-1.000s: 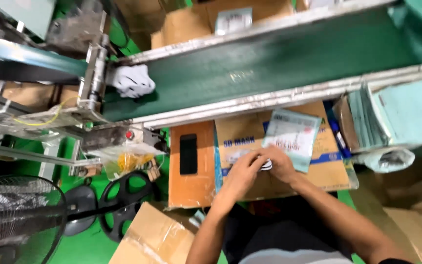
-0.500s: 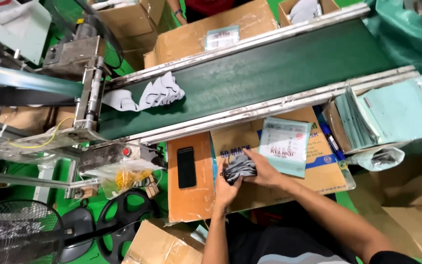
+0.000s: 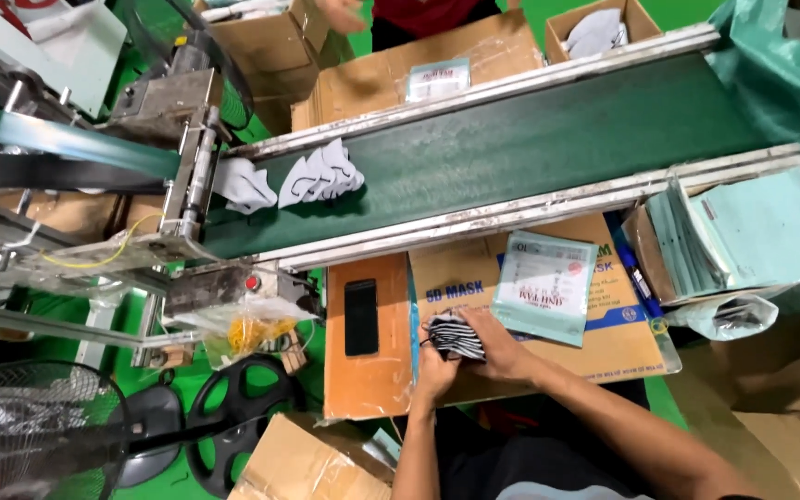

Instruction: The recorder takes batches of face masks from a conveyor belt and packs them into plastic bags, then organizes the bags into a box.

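A small stack of folded face masks (image 3: 454, 335), white with dark trim, sits pinched between both hands over the cardboard work surface (image 3: 372, 370). The left hand (image 3: 434, 370) clamps it from below, fingers curled shut on the near edge; the right hand (image 3: 502, 347) presses down on its far side. The stack looks light, soft and apt to fan apart, so a squeeze across the flat faces suits it best. Just beyond the right hand lies a pale green pouch (image 3: 545, 287); left of the left hand, a black phone (image 3: 360, 317). Farther off runs the green conveyor belt (image 3: 530, 139).
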